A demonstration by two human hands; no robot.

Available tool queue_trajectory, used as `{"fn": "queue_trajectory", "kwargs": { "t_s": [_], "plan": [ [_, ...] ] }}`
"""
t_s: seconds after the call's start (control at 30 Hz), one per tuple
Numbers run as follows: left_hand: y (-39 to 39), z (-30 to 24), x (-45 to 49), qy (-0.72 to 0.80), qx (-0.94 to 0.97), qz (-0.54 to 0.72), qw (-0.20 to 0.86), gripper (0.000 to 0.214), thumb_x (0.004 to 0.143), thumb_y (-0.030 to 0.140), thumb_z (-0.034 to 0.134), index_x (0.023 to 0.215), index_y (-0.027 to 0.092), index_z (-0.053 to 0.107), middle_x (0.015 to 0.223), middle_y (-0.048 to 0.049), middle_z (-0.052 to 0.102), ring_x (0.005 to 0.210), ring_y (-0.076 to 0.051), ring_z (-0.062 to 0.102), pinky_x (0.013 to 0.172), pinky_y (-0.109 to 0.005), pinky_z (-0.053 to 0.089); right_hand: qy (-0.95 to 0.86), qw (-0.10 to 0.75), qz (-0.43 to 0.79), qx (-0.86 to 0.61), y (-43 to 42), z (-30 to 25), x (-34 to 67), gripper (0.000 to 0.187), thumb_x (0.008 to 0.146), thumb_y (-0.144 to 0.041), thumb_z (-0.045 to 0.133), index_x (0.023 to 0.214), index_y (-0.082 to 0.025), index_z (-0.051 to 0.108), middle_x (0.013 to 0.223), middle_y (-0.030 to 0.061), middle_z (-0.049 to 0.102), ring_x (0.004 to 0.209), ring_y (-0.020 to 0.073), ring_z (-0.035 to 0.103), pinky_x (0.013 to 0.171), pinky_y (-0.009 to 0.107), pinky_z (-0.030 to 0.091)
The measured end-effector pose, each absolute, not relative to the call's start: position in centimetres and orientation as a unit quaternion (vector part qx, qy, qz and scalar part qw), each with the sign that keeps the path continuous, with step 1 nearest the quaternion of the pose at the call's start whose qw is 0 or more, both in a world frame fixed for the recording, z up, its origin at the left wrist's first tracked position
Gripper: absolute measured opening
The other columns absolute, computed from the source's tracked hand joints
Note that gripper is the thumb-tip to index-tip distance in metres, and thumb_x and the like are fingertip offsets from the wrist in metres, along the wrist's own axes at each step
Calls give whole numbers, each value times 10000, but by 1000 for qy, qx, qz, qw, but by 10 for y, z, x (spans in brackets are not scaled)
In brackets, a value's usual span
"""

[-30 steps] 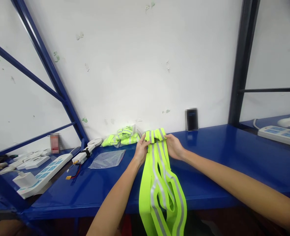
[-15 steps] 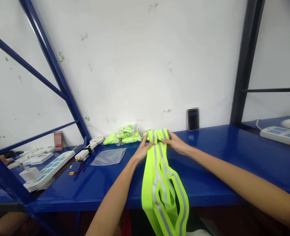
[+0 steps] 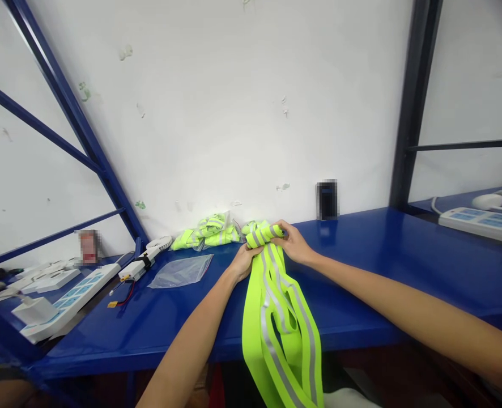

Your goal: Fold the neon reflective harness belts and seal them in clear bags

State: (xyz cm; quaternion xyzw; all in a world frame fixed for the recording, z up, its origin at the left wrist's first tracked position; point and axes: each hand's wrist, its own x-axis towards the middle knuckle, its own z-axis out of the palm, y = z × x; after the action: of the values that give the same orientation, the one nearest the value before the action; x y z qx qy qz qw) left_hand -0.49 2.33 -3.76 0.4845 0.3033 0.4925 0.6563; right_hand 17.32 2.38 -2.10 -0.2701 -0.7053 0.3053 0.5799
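Observation:
A bright yellow-green reflective strap (image 3: 257, 317) with silver stripes hangs in long loops over the front edge of the blue table (image 3: 353, 272). Its upper end is bunched and folded over between my two hands, above the tabletop. My left hand (image 3: 245, 260) grips the fold from the left, thumb against the strap. On the other side my right hand (image 3: 292, 242) pinches the fold with its fingers curled round it. Some fingertips are hidden behind the material. Just beyond lie several bagged yellow-green reflective bundles (image 3: 211, 231) by the wall.
A clear plastic bag (image 3: 182, 271) lies flat left of my hands. Beside it are a white fan (image 3: 159, 245) and a wire with a yellow connector (image 3: 121, 300). Power strips (image 3: 70, 303) sit at both sides. A dark blurred object (image 3: 327, 200) leans against the wall.
The strap's top end has been turned over into a thicker, slanted fold, and my right hand has tilted with it. The view has shifted slightly to the right.

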Motion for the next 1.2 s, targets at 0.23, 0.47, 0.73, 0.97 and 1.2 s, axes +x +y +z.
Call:
{"fn": "queue_trajectory", "kwargs": {
  "t_s": [0.23,0.47,0.73,0.97,1.2],
  "plan": [
    [11,-29,-10,277,492,414,714,553,793,412,699,1282,218,528,1155,-117,668,1005,-263,665,887,-407,516,-667,597,325,-304,29,-24,181,223,672,-205,539,859,-208,661,1113,58,615,1094,253,542,926,380,422],
    [16,-29,-12,269,499,518,641,824,580,139,845,1306,245,470,1075,-48,678,923,-205,664,865,-359,513,-629,559,436,-320,22,-23,181,452,703,-226,609,1155,-250,608,1213,42,608,1089,238,571,915,360,462],
    [27,-38,-18,276,537,538,588,838,527,102,841,1288,215,507,1105,-81,692,954,-259,677,909,-427,512,-567,450,607,-328,6,-19,177,570,764,-218,673,1305,-248,496,1094,76,699,895,236,690,717,351,566],
    [23,-40,-13,312,518,534,591,766,598,133,811,1294,222,503,1091,-79,701,936,-255,687,894,-422,523,-611,529,528,-259,15,-31,171,482,743,-230,682,1218,-243,602,1112,33,708,1075,244,635,925,400,506],
    [22,-44,-7,324,493,515,622,524,638,224,813,1125,163,627,1009,-125,727,940,-290,686,884,-443,526,-545,546,593,-229,1,-19,163,259,669,-219,635,905,-194,740,976,38,743,967,249,657,922,377,482]
  ]
}}
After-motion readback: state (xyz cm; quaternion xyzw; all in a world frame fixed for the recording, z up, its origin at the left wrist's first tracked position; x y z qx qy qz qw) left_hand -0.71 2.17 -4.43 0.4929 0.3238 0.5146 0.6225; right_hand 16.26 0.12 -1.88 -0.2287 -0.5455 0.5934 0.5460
